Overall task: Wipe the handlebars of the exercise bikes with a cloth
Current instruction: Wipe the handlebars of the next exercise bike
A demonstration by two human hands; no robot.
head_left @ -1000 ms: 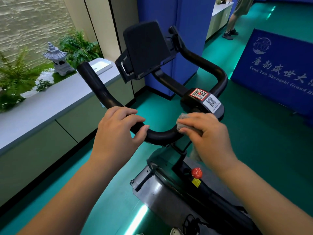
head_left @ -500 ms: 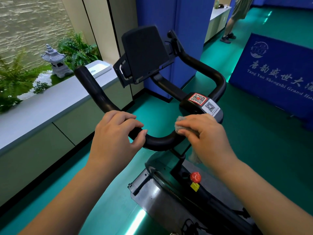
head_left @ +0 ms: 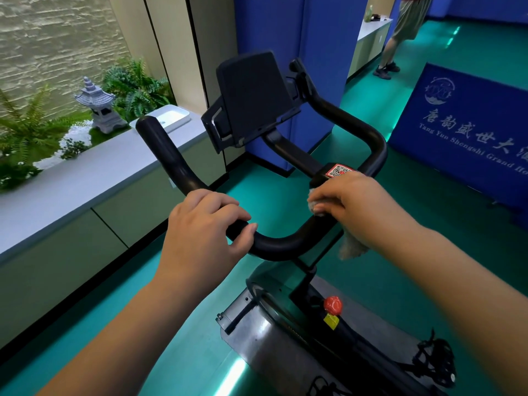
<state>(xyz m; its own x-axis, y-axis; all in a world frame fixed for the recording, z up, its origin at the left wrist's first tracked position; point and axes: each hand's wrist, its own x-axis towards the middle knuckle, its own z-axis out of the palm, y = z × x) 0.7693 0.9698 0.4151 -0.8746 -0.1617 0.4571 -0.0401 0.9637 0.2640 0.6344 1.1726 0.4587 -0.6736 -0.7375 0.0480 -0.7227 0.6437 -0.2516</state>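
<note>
Floor [head_left: 400,252]: green, shiny, running far to the right past a blue banner [head_left: 468,132] with white lettering.
Ledge [head_left: 85,178]: a long grey sill on the left, with ferns and a small stone lantern [head_left: 97,107] behind it.
Exercise bike [head_left: 300,338]: stands in the middle, its grey flywheel housing near, a red knob [head_left: 333,304] on the frame.
Handlebars [head_left: 280,244]: black, looping from the far left horn down to the near centre and up to the right.
Tablet holder [head_left: 251,95]: black, tilted, above the bar's stem.
Left hand [head_left: 200,232]: fingers curled over the near left bend of the bar, gripping it.
Right hand [head_left: 354,207]: grips the cloth and presses it onto the bar, just near the QR sticker [head_left: 338,170].
Cloth [head_left: 350,248]: grey, bunched under the right hand, with one end hanging below the bar.
Person [head_left: 400,32]: only the legs show, far right.
</note>
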